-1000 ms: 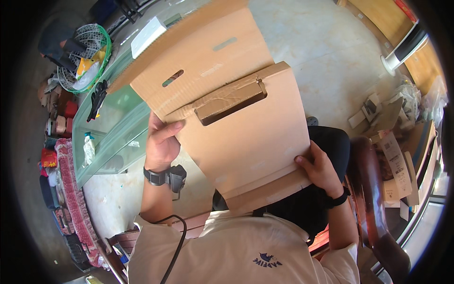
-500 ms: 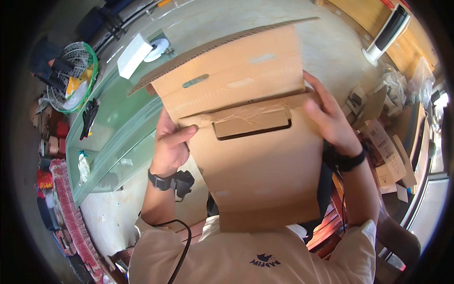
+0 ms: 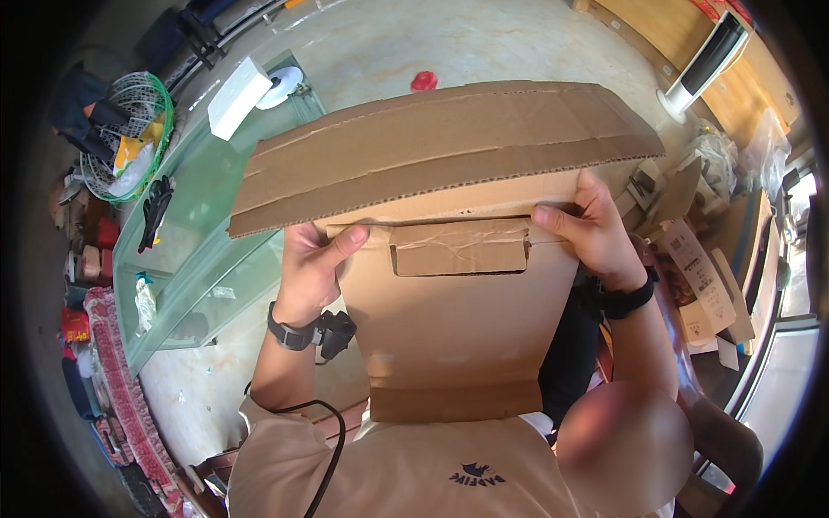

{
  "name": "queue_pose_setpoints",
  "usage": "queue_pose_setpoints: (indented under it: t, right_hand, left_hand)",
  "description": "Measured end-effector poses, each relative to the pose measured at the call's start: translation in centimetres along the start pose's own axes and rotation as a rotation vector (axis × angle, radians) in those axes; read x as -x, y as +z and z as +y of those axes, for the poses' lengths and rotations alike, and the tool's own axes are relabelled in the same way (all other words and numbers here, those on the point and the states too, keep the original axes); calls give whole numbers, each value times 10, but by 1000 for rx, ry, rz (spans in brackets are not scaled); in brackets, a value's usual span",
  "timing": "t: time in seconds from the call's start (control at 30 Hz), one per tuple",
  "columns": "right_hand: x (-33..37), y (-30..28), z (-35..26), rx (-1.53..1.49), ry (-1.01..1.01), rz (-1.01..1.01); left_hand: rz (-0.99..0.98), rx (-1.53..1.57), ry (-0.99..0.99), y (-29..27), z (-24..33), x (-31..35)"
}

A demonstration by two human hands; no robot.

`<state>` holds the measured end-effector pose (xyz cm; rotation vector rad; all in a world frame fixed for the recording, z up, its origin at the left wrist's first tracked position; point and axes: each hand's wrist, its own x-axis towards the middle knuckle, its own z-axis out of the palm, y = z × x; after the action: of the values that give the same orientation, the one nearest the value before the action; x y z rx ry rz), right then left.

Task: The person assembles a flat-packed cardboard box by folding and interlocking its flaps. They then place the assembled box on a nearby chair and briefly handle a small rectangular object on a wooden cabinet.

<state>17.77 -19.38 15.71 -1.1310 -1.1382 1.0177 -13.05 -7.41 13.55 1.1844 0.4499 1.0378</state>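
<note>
A brown cardboard sheet [image 3: 458, 319] with folded panels stands in front of my chest, its lower end against my shirt. A slot with a creased flap [image 3: 460, 250] lies near its upper fold. Beyond that fold a wide corrugated panel [image 3: 432, 142] leans over, its cut edge toward me. My left hand [image 3: 313, 272] grips the left side at the fold, thumb on the near face and fingers mostly hidden behind. At the right side my right hand [image 3: 596, 229] holds it likewise, thumb pressed beside the slot.
To the left stands a glass-topped table [image 3: 207, 259] with a white box [image 3: 239, 97] and dark gloves [image 3: 156, 207] on it. A wire basket [image 3: 129, 138] is at far left. Opened cartons [image 3: 695, 281] lie at right, below a white tower fan [image 3: 704, 65]. A red item [image 3: 424, 81] is on the floor.
The upper panel has tipped toward me, so its broad outer face now shows. My right thumb has come down onto the cardboard near the slot. A blurred round patch now covers my right sleeve.
</note>
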Motion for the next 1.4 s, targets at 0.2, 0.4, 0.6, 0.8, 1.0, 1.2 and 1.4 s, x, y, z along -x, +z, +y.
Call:
queue_pose_setpoints:
  t: [0.2,0.4,0.6,0.8,1.0,1.2,1.4]
  right_hand:
    - [3,-5,13,-108,79,-22]
    - [2,-12,28,92,39,244]
    - [-7,-13,33,-110,-300,669]
    - [-2,-49,39,-29,-270,773]
    - [6,-36,46,2,-239,774]
    - [18,-50,56,-51,-201,832]
    - [24,-58,36,-26,-320,882]
  left_hand:
    - [3,-23,-53,-6,-9,2]
    - [148,15,-275,-1,-24,4]
    - [11,-78,-314,-28,-36,20]
    - [57,-45,-216,-57,-24,26]
    - [-45,-115,-71,-58,-10,16]
    - [655,-181,2,-114,5,-14]
    - [666,-200,57,-378,3,23]
